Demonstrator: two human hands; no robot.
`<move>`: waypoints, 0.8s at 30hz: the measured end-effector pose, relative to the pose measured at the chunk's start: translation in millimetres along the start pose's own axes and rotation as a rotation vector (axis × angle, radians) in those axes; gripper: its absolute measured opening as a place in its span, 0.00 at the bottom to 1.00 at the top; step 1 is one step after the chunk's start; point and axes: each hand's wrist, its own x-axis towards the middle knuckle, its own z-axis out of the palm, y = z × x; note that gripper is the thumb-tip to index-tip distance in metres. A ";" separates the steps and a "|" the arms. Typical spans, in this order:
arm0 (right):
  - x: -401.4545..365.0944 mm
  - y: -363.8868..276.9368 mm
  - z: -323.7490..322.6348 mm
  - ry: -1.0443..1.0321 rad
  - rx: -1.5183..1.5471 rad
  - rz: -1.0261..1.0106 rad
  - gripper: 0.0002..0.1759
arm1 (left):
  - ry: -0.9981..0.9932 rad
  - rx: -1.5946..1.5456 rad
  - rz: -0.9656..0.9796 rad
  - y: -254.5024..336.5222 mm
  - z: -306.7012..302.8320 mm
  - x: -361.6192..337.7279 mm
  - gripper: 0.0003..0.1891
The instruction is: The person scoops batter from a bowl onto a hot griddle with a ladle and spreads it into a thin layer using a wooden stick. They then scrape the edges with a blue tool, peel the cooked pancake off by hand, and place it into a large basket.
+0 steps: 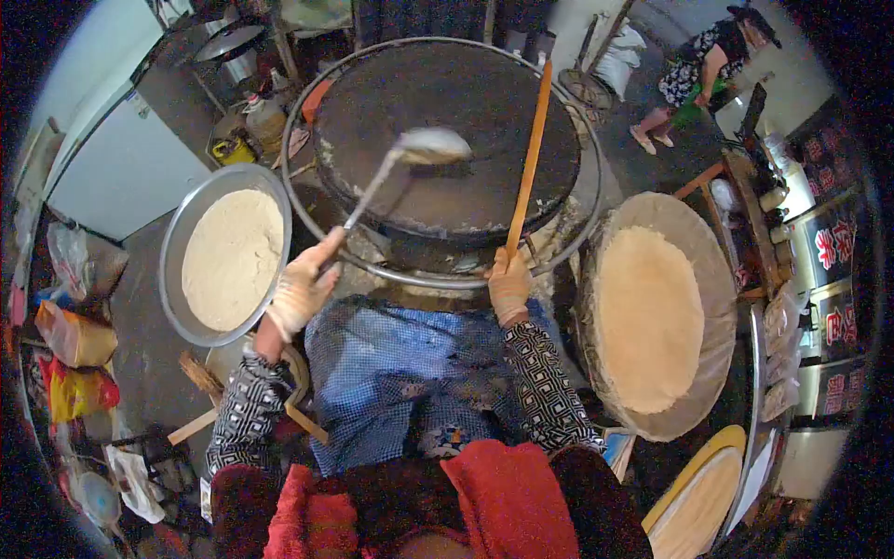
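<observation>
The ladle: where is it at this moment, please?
In the head view, the ladle is in the person's left grip, its blurred bowl over the round dark griddle, to the left of the wooden stick in the right grip.

The ladle (434, 143) and the basin (170, 259) look like smooth, glossy metal. The long stick (532, 156) is smooth wood. The round griddle (391, 98) has a matt, rough-edged surface; the apron (391, 373) is woven cloth.
</observation>
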 end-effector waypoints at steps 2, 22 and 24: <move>1.1 6.4 3.9 0.054 -0.017 -0.010 0.18 | -0.044 0.325 0.043 17.6 6.3 17.5 0.38; -10.5 -21.0 -43.3 -0.184 1.036 0.278 0.10 | 0.636 -0.502 -0.158 -96.4 13.7 -53.5 0.26; -10.6 -22.6 -68.5 -0.285 0.940 0.306 0.10 | 0.549 0.145 -0.450 -85.6 -9.7 -86.6 0.28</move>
